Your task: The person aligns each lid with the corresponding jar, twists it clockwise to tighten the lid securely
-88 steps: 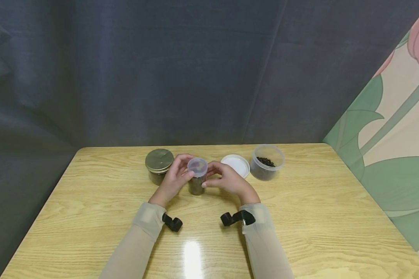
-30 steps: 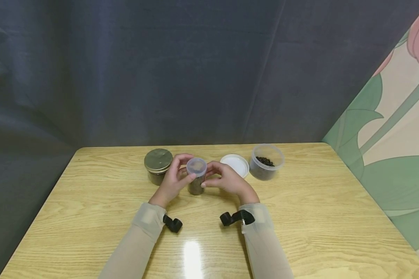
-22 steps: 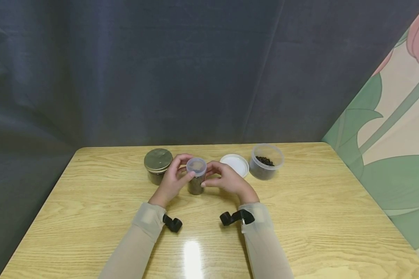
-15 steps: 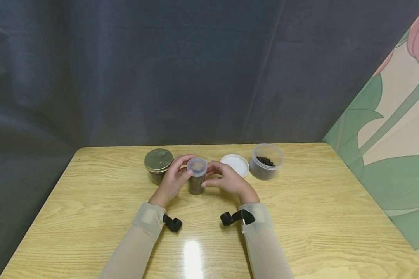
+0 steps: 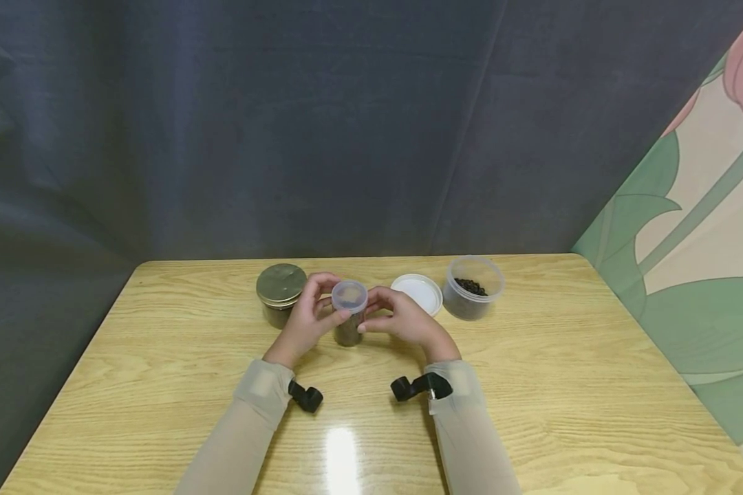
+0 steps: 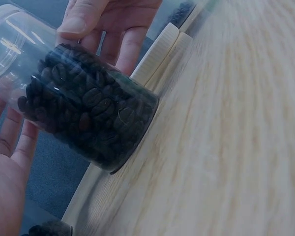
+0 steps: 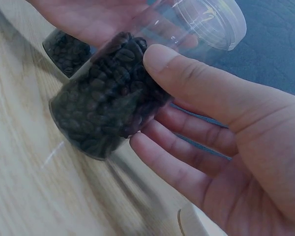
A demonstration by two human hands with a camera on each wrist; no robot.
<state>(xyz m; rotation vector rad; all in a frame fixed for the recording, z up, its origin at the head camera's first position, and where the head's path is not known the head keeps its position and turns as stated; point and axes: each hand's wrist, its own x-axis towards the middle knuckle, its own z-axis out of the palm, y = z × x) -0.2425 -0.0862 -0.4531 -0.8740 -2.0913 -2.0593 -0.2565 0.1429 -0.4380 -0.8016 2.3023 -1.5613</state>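
Observation:
A small clear jar (image 5: 348,333) of coffee beans stands upright on the table, in front of me, with a translucent plastic lid (image 5: 349,297) on top. My left hand (image 5: 307,322) grips that lid at its rim, thumb at the near side and fingers round the far left. On the other side my right hand (image 5: 405,318) holds the jar's body between thumb and fingers. Dark beans (image 7: 108,93) fill much of the jar in the right wrist view. In the left wrist view the left fingers (image 6: 12,132) show behind the lid's end.
Left of my hands stands a gold-lidded jar (image 5: 281,292) with dark contents. To the right a white round lid (image 5: 417,293) lies beside an uncovered clear tub (image 5: 467,306) partly filled with beans. A dark curtain (image 5: 347,137) hangs behind the wooden table (image 5: 563,385).
My left thumb and fingers shift back and forth round the lid's rim; the thumb has moved slightly right since half a second ago. The right hand and the jar stay in place.

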